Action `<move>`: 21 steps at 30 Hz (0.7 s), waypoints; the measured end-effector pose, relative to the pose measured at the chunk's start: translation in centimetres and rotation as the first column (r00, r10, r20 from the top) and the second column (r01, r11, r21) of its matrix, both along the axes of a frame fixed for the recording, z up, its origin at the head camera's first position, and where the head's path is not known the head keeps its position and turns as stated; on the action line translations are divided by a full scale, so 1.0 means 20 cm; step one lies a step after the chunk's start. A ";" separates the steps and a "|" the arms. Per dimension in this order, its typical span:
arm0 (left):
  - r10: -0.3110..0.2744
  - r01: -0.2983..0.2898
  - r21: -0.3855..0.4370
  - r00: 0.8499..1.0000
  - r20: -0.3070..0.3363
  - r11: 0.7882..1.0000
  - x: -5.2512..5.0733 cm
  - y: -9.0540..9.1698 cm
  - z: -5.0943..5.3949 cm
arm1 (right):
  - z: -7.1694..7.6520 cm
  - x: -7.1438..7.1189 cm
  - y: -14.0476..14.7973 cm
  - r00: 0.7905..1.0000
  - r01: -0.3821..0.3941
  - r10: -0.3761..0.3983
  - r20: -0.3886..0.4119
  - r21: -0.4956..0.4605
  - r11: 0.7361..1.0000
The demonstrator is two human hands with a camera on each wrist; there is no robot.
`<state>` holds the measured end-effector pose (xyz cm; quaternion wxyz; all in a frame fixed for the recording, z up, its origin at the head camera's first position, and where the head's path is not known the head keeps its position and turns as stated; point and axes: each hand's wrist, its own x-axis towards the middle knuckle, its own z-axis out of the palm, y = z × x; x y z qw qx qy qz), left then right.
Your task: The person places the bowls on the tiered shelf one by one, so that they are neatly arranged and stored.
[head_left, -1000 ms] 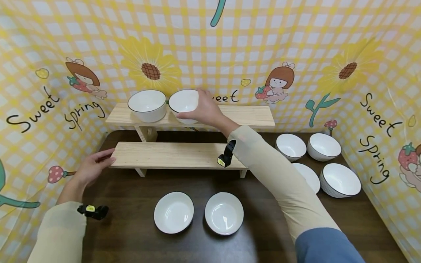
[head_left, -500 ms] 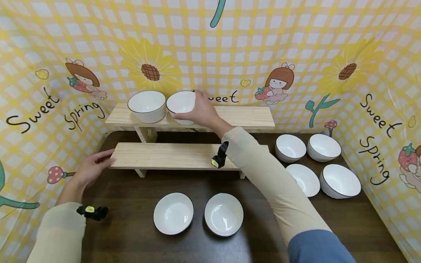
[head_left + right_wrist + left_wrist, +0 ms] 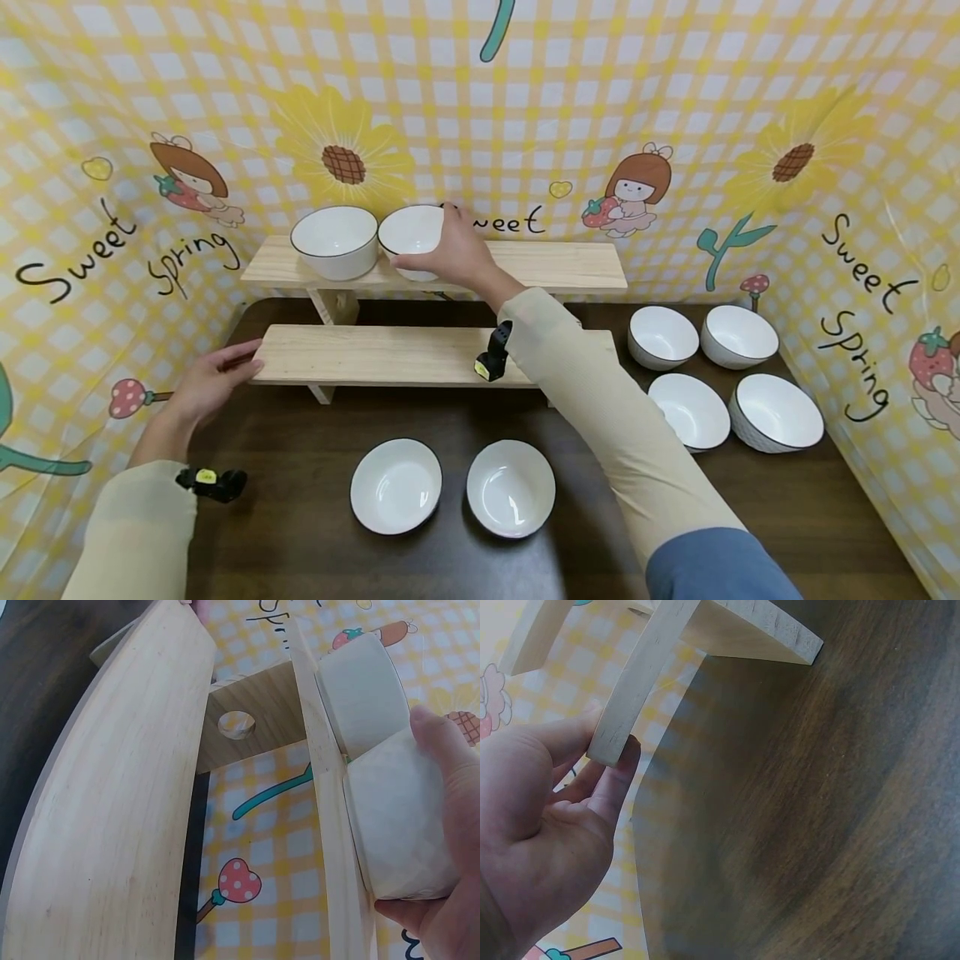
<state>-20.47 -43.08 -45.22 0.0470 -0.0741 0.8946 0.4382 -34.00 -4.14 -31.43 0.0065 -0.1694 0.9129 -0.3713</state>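
My right hand [image 3: 467, 254] grips a white dark-rimmed bowl [image 3: 411, 233] on the upper board [image 3: 555, 262] of a two-tier wooden shelf. The thumb lies on its near side, and the fingers are partly hidden behind it. Close by on the left, another white bowl [image 3: 335, 242] stands upright on the same board. In the right wrist view the held bowl [image 3: 397, 825] sits right beside its neighbour [image 3: 365, 694]. My left hand [image 3: 206, 387] pinches the left end of the lower board [image 3: 390, 354]; in the left wrist view thumb and fingers lie on opposite faces of the board end [image 3: 622, 724].
Two white bowls, one left [image 3: 396, 486] and one right [image 3: 511, 489], stand on the dark wooden table [image 3: 300, 533] in front of the shelf. Several more bowls [image 3: 776, 411] are grouped at the table's right. Yellow checked cloth [image 3: 480, 108] hangs behind and at both sides.
My right hand has shifted the held bowl slightly left along the upper board, narrowing the gap to the other bowl. My left hand has stayed at the lower board's end.
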 end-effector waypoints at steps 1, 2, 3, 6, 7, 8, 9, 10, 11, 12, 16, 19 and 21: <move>0.002 -0.002 0.000 1.000 0.001 1.000 0.00 0.00 0.00 | 0.00 0.00 0.00 1.000 0.002 -0.002 0.004 0.004 1.000; 0.001 -0.001 0.000 1.000 0.001 1.000 0.00 0.00 0.00 | 0.00 0.00 0.00 1.000 0.004 -0.004 0.006 0.006 1.000; 0.004 -0.004 0.004 1.000 0.004 1.000 0.00 0.00 0.00 | 0.00 0.00 0.00 1.000 0.005 -0.006 0.008 0.009 1.000; 0.010 -0.010 0.002 1.000 0.012 1.000 0.00 0.01 0.00 | 0.01 0.00 -0.01 1.000 0.008 -0.009 0.007 0.025 1.000; 0.012 -0.012 0.007 1.000 0.015 1.000 0.00 0.01 0.00 | 0.01 0.00 -0.01 1.000 0.007 -0.007 0.007 0.029 1.000; 0.013 -0.013 0.008 1.000 0.018 1.000 0.00 0.01 0.00 | 0.01 0.00 -0.01 1.000 0.005 -0.005 0.005 0.032 0.999; 0.015 -0.015 0.009 1.000 0.019 1.000 0.00 0.01 0.01 | 0.01 0.00 -0.01 1.000 0.004 -0.004 0.005 0.038 0.999; 0.013 -0.013 0.008 1.000 0.017 1.000 0.00 0.01 0.01 | 0.01 0.00 -0.01 1.000 0.003 -0.003 0.004 0.044 0.999; 0.011 -0.012 0.009 1.000 0.015 1.000 0.00 0.01 0.01 | 0.01 0.00 -0.01 1.000 0.003 -0.003 0.006 0.051 0.999; 0.009 -0.009 0.012 1.000 0.012 1.000 0.00 0.01 0.01 | 0.01 0.00 -0.01 1.000 0.002 -0.003 0.007 0.057 0.998; 0.003 -0.003 0.014 1.000 0.002 1.000 0.01 0.00 0.00 | 0.02 -0.01 -0.01 1.000 0.009 -0.009 0.000 0.110 0.994; 0.005 -0.005 0.019 1.000 0.003 1.000 0.00 0.00 0.00 | 0.03 -0.01 -0.01 1.000 0.017 -0.013 -0.026 0.166 0.986; 0.006 -0.006 0.019 1.000 0.004 1.000 0.00 0.00 0.00 | 0.03 -0.01 -0.01 0.999 0.018 -0.010 -0.043 0.191 0.981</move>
